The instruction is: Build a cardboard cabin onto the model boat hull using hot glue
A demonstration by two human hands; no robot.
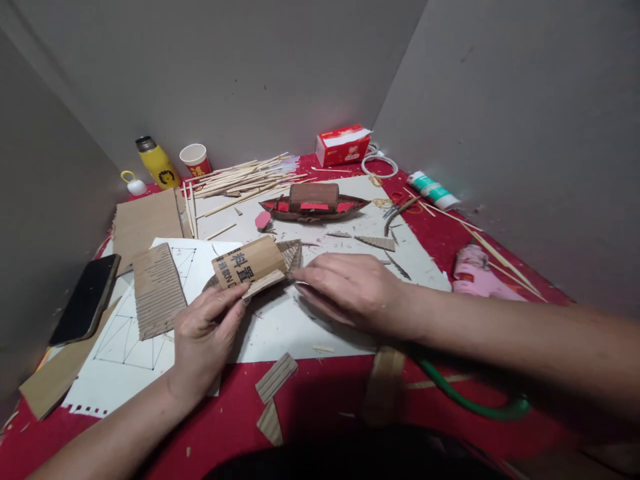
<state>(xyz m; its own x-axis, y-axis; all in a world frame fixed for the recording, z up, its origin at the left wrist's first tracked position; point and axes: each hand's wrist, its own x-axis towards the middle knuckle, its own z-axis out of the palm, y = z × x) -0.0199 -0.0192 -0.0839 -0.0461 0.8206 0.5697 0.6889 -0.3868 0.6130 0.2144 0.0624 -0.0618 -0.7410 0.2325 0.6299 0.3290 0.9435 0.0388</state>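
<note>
My left hand (205,330) pinches the near edge of a small cardboard boat model (255,265) with a curved printed-cardboard roof, holding it just above the white sheet (280,327). My right hand (347,287) lies palm down beside the model's right end, fingertips touching its pointed tip. A finished brown and red boat model (314,202) stands further back on the white sheet. A strip of corrugated cardboard (157,290) lies to the left on a paper with drawn lines (125,347).
A black phone (86,298) lies at the left edge. Bamboo sticks (240,179), a yellow bottle (157,163), a paper cup (195,160) and a tissue box (343,145) stand at the back. Pliers (397,212), a glue tube (433,190), cardboard scraps (275,377) and green-handled scissors (470,400) lie around. Grey walls enclose the table.
</note>
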